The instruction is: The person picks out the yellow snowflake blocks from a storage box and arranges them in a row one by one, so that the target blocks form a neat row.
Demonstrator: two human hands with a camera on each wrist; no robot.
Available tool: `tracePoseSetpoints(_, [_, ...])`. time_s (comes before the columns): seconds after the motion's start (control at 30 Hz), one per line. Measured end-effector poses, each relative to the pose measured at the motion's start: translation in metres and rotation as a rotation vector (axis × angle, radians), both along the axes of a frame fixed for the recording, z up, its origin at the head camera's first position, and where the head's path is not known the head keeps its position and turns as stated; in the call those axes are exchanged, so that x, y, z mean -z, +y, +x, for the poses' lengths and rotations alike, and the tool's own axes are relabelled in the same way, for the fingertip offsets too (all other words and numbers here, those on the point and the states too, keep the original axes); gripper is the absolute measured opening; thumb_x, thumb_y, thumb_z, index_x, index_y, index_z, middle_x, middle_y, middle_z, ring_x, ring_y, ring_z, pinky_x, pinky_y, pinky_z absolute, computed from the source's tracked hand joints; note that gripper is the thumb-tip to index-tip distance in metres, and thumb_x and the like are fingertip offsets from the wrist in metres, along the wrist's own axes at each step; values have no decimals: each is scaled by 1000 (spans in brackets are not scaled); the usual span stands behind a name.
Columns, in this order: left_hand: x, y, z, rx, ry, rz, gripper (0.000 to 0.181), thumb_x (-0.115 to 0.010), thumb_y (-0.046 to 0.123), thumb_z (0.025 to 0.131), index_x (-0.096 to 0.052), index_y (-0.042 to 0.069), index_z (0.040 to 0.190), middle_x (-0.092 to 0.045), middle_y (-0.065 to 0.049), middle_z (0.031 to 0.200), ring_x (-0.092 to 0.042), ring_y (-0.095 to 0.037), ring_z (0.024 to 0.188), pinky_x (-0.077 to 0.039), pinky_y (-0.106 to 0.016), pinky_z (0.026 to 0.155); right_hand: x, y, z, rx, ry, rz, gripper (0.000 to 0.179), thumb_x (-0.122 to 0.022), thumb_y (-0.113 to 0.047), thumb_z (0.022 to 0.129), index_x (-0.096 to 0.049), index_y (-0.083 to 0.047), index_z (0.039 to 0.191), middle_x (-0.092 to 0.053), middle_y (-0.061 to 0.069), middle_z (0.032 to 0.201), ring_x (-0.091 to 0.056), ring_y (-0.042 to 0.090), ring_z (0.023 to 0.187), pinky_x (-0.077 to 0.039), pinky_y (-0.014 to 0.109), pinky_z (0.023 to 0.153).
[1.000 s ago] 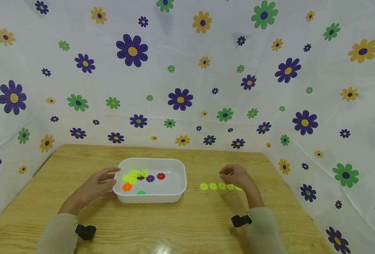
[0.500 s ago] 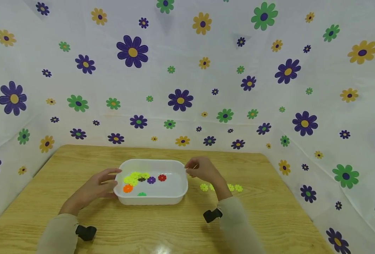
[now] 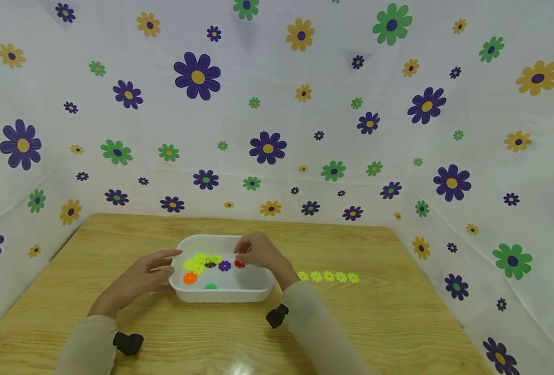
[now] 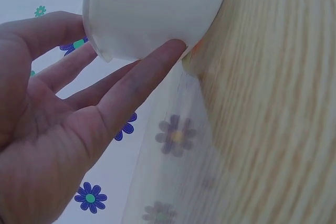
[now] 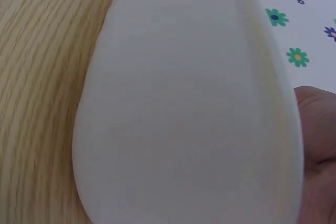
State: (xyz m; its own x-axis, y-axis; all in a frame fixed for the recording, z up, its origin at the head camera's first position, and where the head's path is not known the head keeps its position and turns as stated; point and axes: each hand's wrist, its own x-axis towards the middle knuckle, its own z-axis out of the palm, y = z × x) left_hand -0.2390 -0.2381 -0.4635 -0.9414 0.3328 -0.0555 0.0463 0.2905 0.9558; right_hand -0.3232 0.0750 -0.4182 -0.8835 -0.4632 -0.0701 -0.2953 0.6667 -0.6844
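Observation:
My left hand (image 3: 143,273) touches the left end of a white plastic tray (image 3: 221,296). Its fingers are spread along the end, and the left wrist view shows the thumb (image 4: 152,72) against the outer wall. My right hand (image 3: 260,252) reaches over the tray's right side, fingers loosely bent, fingertips just above a red flower-shaped piece (image 3: 239,264). Left of it lie a purple piece (image 3: 224,266), a dark piece (image 3: 210,264), several yellow pieces (image 3: 201,259), an orange piece (image 3: 190,278) and a green piece (image 3: 210,286). In the right wrist view the tray wall hides most of the hand (image 5: 317,140).
Several yellow flower pieces (image 3: 328,276) lie in a row on the wooden table (image 3: 211,338), right of the tray. A white flower-printed cloth (image 3: 277,114) hangs at the back and both sides.
My right hand has moved left, from above the row of yellow pieces to over the tray beside the red piece. The left hand stays at the tray's end.

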Motion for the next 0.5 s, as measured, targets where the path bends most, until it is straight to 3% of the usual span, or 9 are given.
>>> tracePoseSetpoints(0.17, [0, 0, 1, -9, -9, 2, 61, -57, 23, 107, -33, 2, 159, -22, -32, 167, -49, -55, 138, -64, -43, 93, 10, -28, -3, -14, 27, 41, 12, -76, -12, 93, -77, -7, 104, -75, 4, 97, -62, 11, 79, -57, 22, 70])
tracePoseSetpoints(0.3, [0, 0, 1, -17, -18, -5, 62, -58, 24, 106, -34, 3, 159, -21, -30, 168, -47, -55, 139, -63, -43, 94, 19, -44, -6, -23, 82, 92, 14, -78, -10, 91, -77, -7, 104, -77, 5, 101, -66, 11, 86, -57, 20, 77])
tracePoseSetpoints(0.5, [-1, 1, 0, -20, -17, -20, 62, -58, 26, 106, -34, 4, 159, -20, -29, 169, -46, -55, 140, -63, -43, 95, 27, -57, -7, -6, 74, 123, 20, -78, -7, 90, -77, -8, 111, -77, 5, 113, -69, 14, 96, -60, 26, 86])
